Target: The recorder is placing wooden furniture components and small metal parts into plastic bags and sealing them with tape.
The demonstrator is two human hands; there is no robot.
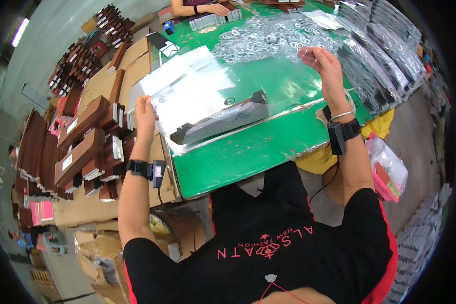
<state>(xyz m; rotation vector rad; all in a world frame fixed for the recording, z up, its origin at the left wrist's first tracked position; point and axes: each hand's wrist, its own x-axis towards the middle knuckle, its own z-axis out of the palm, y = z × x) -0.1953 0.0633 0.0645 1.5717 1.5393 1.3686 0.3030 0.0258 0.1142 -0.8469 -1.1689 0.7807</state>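
At the left edge of the green table [213,175], my left hand [146,117] is closed in a pinch on the edge of a clear plastic bag [159,109]. Under or inside that shiny film, I cannot tell which, lies a long dark part [220,121] with black ends. A small dark ring [229,101] shows beside it, over white sheets [197,71]. My right hand [325,68] is raised beside the pile of small bagged metal rings [268,38]. Its thumb and fingers pinch something thin and clear, too faint to name.
Brown boxed lengths [83,124] are stacked on cardboard at left. Bagged grey strips [385,45] pile up at the far right. Across the table, another person's hand [218,9] touches a row of small pieces [207,21]. A pink basket [382,180] stands right of the table.
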